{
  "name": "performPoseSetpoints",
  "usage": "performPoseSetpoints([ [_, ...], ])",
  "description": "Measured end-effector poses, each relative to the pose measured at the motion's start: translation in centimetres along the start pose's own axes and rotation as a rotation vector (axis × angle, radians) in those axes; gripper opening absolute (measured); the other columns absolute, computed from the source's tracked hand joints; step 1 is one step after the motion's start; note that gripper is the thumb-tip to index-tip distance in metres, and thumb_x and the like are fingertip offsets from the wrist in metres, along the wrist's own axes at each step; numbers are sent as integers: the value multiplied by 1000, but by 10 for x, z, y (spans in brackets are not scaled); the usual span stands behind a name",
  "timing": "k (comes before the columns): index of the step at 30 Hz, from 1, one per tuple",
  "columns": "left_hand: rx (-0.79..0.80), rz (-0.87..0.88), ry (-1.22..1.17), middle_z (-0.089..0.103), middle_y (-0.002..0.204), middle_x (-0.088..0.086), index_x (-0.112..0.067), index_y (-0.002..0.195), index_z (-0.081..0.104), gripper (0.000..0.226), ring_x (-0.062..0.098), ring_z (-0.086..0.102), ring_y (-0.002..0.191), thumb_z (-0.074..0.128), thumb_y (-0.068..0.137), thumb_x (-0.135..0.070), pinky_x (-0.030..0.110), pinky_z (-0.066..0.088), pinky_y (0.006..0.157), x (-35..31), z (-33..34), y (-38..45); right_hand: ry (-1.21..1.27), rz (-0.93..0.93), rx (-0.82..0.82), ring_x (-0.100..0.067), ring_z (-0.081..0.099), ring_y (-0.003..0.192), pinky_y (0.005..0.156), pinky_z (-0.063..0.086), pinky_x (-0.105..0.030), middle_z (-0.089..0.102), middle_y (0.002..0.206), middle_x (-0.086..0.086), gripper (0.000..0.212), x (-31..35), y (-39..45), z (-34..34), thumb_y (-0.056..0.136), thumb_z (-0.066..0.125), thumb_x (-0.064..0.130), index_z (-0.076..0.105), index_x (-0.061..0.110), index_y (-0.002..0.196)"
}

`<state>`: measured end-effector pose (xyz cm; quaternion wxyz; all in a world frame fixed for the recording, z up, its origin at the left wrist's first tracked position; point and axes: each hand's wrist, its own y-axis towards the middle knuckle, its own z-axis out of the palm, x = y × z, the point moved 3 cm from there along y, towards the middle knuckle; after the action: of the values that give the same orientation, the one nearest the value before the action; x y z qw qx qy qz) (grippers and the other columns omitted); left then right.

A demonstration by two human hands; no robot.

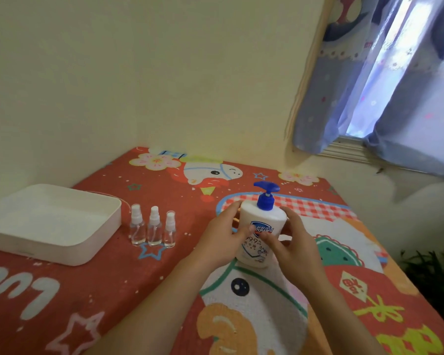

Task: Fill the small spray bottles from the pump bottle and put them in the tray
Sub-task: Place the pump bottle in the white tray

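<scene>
A white pump bottle (263,221) with a blue pump head stands upright in the middle of the table. My left hand (222,234) grips its left side and my right hand (291,240) grips its right side, thumbs across the label. Three small clear spray bottles (153,224) with white caps stand in a row to the left, apart from my hands. Left of them sits a white tray (98,237), which looks empty.
The table wears a red cartoon-print cloth (144,272) and stands in a wall corner. A window with a blue curtain (369,85) is at the upper right. A dark green plant (431,272) sits beyond the table's right edge.
</scene>
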<state>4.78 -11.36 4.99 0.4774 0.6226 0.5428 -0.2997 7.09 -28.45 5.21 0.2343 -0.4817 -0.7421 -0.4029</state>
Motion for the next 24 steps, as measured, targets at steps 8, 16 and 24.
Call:
performPoseSetpoints([
  [8, -82, 105, 83, 65, 105, -18, -46, 124, 48, 43, 2, 62, 93, 67, 86, -45, 36, 57, 80, -23, -39, -17, -45, -136, 90, 4, 62, 95, 74, 55, -20, 60, 115, 22, 66, 38, 0, -14, 85, 65, 43, 32, 39, 143],
  [16, -274, 153, 234, 66, 107, -16, -39, 124, 51, 57, 1, 63, 95, 72, 74, -56, 36, 55, 80, -46, -124, -42, 66, -338, 198, 0, 64, 99, 81, 59, -31, 63, 117, 22, 63, 119, 13, 10, 86, 67, 38, 37, 38, 142],
  [24, -437, 44, 390, 67, 97, -18, -35, 115, 56, 46, -7, 62, 78, 77, 76, -44, 22, 51, 73, -56, -210, -74, 120, -475, 334, 1, 67, 94, 79, 58, -27, 64, 120, 13, 65, 183, 36, 76, 89, 65, 38, 32, 34, 145],
])
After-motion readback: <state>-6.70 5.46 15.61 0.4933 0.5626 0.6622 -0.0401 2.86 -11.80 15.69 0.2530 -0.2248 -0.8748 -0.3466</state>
